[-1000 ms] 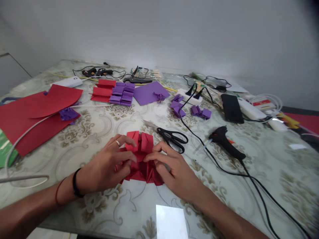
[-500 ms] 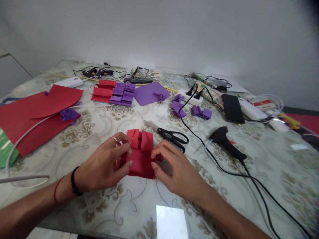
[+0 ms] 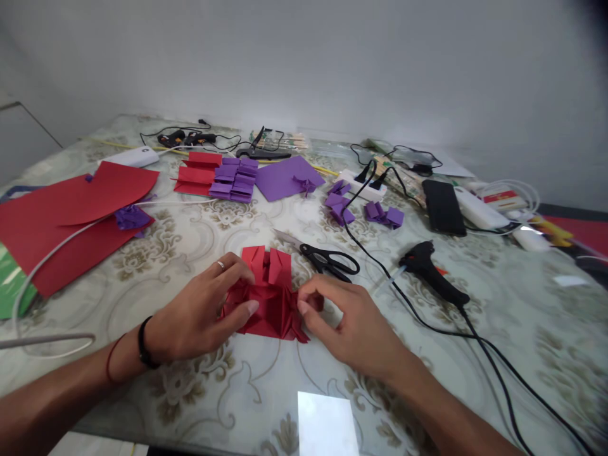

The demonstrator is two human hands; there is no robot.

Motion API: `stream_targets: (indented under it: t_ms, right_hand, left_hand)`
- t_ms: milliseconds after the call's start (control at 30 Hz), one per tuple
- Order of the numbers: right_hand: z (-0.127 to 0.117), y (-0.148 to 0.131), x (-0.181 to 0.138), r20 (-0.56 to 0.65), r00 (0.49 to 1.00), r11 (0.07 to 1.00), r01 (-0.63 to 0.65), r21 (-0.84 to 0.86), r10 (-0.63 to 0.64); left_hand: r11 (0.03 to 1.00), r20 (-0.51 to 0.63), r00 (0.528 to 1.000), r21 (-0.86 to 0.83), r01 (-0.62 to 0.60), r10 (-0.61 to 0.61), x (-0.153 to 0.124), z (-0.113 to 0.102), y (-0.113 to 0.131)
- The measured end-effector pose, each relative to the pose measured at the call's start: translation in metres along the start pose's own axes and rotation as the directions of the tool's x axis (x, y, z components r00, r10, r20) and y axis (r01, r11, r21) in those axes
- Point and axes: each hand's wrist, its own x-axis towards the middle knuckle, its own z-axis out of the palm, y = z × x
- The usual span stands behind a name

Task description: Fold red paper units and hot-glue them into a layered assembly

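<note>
A folded piece of red paper point(image 3: 268, 310) lies on the table between my hands, its far part creased into two upright-looking flaps. My left hand point(image 3: 206, 310), with a ring and a black band at the wrist, grips the paper's left side, thumb on top and fingers curled at the edge. At the right edge, my right hand point(image 3: 342, 316) pinches a folded corner of the paper between thumb and index finger. Just beyond my right hand lies a pair of black-handled scissors point(image 3: 327, 258), partly hidden by it.
To the right lies a black glue gun point(image 3: 432, 272), its cord running toward the front edge. Purple folded pieces point(image 3: 339, 208), a white power strip point(image 3: 365, 185) and a phone point(image 3: 444, 207) sit behind. Large red sheets point(image 3: 61, 221) and a white cable occupy the left.
My right hand has drawn slightly right, pulling the paper's right corner outward into a point. The near part of the red paper now shows more creases. My left thumb has shifted a little inward.
</note>
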Motion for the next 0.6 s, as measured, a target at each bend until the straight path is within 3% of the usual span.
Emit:
stream_targets:
  t_ms: [200,300,467,600]
  right_hand:
    - [0.007,0.002,0.0,0.184,0.978,0.995,0.096,0.038,-0.101]
    - [0.013,0.002,-0.002,0.282,0.946,0.986,0.144,0.082,-0.161]
    - [0.017,0.002,-0.004,0.307,0.934,0.98,0.15,0.132,-0.184]
    - [0.017,0.0,-0.005,0.307,0.932,0.974,0.145,0.175,-0.194]
  left_hand:
    - [0.998,0.12,0.991,0.003,0.066,-0.065,-0.003,0.003,-0.004]
    - [0.998,0.107,0.993,0.044,0.049,-0.054,-0.004,0.01,-0.009]
    - [0.993,0.076,0.992,0.041,-0.109,0.105,-0.005,0.022,-0.013]
    - [0.997,0.064,0.996,0.042,-0.067,0.064,-0.006,0.031,-0.017]
